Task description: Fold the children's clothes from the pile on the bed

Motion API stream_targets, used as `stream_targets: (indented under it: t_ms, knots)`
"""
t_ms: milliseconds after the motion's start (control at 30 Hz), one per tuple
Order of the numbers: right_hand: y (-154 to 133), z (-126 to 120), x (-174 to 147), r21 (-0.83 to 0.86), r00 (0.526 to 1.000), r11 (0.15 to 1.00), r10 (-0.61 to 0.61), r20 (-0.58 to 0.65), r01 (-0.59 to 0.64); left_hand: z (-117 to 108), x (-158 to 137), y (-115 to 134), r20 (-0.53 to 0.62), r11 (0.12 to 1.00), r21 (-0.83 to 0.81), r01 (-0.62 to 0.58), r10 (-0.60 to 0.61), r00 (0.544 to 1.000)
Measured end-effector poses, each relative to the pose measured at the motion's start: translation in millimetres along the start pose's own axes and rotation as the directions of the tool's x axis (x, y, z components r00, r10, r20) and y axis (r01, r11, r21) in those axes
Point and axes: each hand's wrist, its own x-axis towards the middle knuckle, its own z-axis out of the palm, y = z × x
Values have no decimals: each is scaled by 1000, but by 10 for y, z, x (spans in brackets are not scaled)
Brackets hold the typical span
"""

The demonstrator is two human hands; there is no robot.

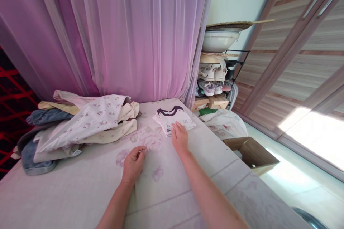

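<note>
A folded white shirt (174,118) with a dark neckband lies near the far right edge of the flowered bed sheet (88,193). My right hand (180,136) rests at its near edge, fingers stretched out over the cloth without gripping it. Over the sheet, to the left and nearer to me, my left hand (134,160) has its fingers curled with thumb and forefinger close together. Whether anything is between those fingers I cannot make out. Farther left is a loose heap of clothes, topped by a white printed garment (94,118).
A purple curtain (134,35) hangs along the bed's far side. Beyond the right edge stand a shoe rack (215,81), a white plastic bag (228,123) and an open cardboard box (251,154) on the floor. A wooden wardrobe (295,61) is at the far right.
</note>
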Motion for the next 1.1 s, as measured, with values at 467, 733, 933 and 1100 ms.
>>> stream_targets:
  t_ms: [467,733,933,1100]
  knots:
    - [280,-148,-1509,503,992,863,12,-127,54,-180,-193,247,187,926,257,-275,232,955]
    - [295,-327,-1620,491,994,866,-59,-88,95,-480,-935,110,338,625,651,-430,269,902]
    - [320,-319,-1742,393,988,906,-145,-61,157,-815,-1286,137,267,477,839,-260,55,962]
    - [365,-283,-1749,407,987,900,-140,-77,159,-985,-1474,132,160,406,902,-144,-7,987]
